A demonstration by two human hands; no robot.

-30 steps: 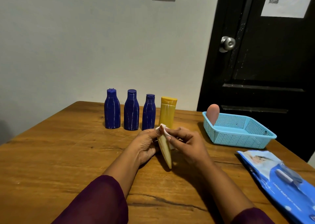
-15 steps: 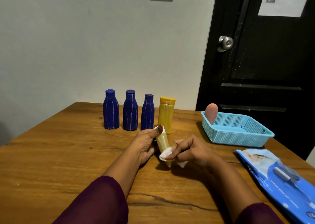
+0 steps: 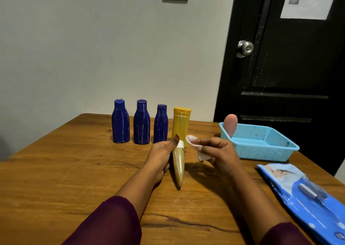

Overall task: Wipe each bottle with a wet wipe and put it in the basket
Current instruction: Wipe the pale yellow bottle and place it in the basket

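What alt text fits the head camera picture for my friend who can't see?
A person's left hand holds a tan tube while the right hand pinches a white wipe beside it. Behind stand three blue bottles and a yellow bottle; a blue basket at right holds a pink bottle.

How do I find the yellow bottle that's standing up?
Look at the table's far edge, by the wall. Four bottles stand in a row; the yellow bottle is the rightmost, nearest the basket. The other three bottles are dark blue.
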